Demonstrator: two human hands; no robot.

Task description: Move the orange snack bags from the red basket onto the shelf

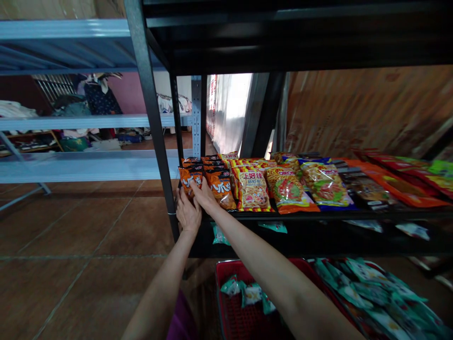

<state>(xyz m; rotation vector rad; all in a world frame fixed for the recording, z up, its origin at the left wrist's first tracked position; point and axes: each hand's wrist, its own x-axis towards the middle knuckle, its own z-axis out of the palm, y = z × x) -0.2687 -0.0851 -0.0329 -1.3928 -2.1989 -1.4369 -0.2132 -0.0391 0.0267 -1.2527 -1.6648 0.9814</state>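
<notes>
At the left end of the black shelf, an orange-and-black snack bag stands upright in the front row. My left hand grips its lower left side, close to the shelf post. From the right, my right hand holds the same bag, its fingers closed along the edge. Some fingertips are hidden by the hands themselves. Beside my right hand stands a matching orange snack bag, with more of that kind behind. Further right come a yellow-and-red snack bag and a bag with a noodle-like picture.
A black shelf post rises just left of my hands. Below, a red basket holds several small green-and-white packets, and more green packets lie piled at right. Light blue racking stands at left over a tiled floor.
</notes>
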